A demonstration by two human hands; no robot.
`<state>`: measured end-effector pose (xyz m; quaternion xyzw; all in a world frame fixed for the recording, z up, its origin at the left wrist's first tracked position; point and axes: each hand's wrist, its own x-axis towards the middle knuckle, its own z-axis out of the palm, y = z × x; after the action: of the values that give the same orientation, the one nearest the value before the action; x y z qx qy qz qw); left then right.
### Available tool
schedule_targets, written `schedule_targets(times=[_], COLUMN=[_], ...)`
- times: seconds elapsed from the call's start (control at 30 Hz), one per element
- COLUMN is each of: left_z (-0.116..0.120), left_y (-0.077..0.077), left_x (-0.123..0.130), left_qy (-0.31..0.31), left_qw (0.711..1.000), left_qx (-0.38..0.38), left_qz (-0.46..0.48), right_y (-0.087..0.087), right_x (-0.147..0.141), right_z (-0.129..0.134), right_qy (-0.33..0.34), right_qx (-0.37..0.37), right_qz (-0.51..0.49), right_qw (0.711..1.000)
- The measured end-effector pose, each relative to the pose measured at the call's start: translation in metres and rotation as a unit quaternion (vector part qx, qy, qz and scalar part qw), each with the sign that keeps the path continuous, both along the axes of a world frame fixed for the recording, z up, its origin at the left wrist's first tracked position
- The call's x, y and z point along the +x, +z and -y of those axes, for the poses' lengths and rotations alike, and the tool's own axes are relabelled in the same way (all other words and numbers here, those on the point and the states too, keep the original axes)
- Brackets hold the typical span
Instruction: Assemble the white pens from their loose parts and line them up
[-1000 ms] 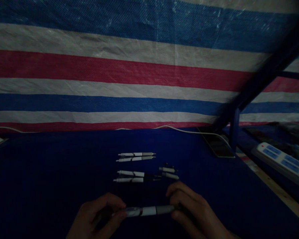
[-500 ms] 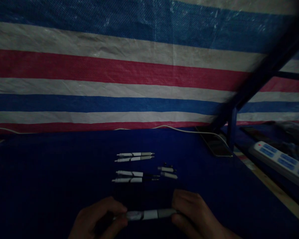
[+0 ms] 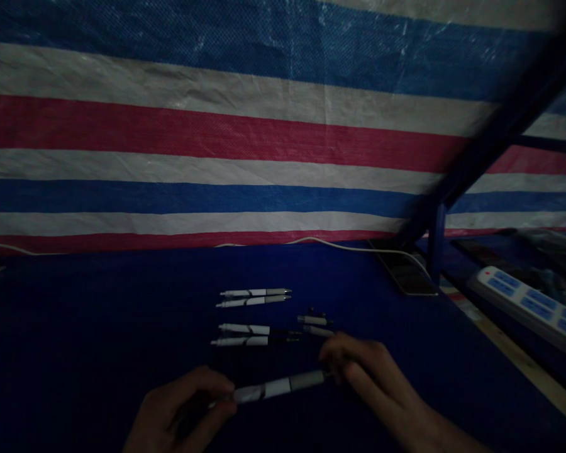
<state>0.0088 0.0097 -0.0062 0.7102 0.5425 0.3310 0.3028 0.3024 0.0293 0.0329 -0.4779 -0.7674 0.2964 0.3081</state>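
Note:
My left hand (image 3: 188,406) pinches the rear end of a white ballpoint pen (image 3: 277,387) with a grey grip section. The pen slants slightly up to the right, its thin tip showing at the far end. My right hand (image 3: 365,371) is just beyond that tip, fingers curled together; whatever they pinch is hidden. Past my hands lie two pen barrels (image 3: 243,341) with bare dark refills sticking out. To their right are two loose grey grip sections (image 3: 315,320) and a couple of tiny dark pieces (image 3: 317,312). Two whole pens (image 3: 255,293) lie further back.
All this is on a dark blue table (image 3: 99,314). A phone (image 3: 405,270) lies at the back right beneath a white cable (image 3: 349,248). Right of it are a blue metal frame (image 3: 436,239) and a white power strip (image 3: 528,302). A striped tarp (image 3: 217,132) hangs behind.
My right hand has shifted off the pen's front end, slightly upward, exposing the thin tip. The pen now tilts up to the right instead of lying nearly level.

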Motion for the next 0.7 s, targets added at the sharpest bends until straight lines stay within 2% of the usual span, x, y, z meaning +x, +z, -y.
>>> schedule_targets(times=[0.07, 0.13, 0.3, 0.5, 0.7], left_z=[-0.001, -0.002, -0.002, -0.003, -0.003], left_y=[0.0, 0.0, 0.002, 0.001, 0.001], left_x=[-0.002, -0.004, -0.006, -0.007, -0.007], left_qy=[0.014, 0.022, 0.023, 0.031, 0.031], left_qw=[1.0, 0.999, 0.998, 0.998, 0.998], left_qx=[-0.027, -0.045, -0.066, -0.059, -0.052], left_qz=[0.005, 0.011, 0.011, 0.017, 0.017], right_y=[-0.008, -0.016, -0.029, -0.021, -0.014], right_x=[0.009, 0.016, 0.021, 0.019, 0.006], right_z=[-0.014, -0.028, -0.045, -0.033, -0.008], right_qy=[-0.037, -0.07, -0.071, -0.106, -0.083], right_qx=[0.001, 0.032, 0.052, 0.045, -0.081], right_qz=[0.022, 0.062, 0.086, 0.062, -0.069], right_qw=[0.999, 0.995, 0.992, 0.991, 0.991])
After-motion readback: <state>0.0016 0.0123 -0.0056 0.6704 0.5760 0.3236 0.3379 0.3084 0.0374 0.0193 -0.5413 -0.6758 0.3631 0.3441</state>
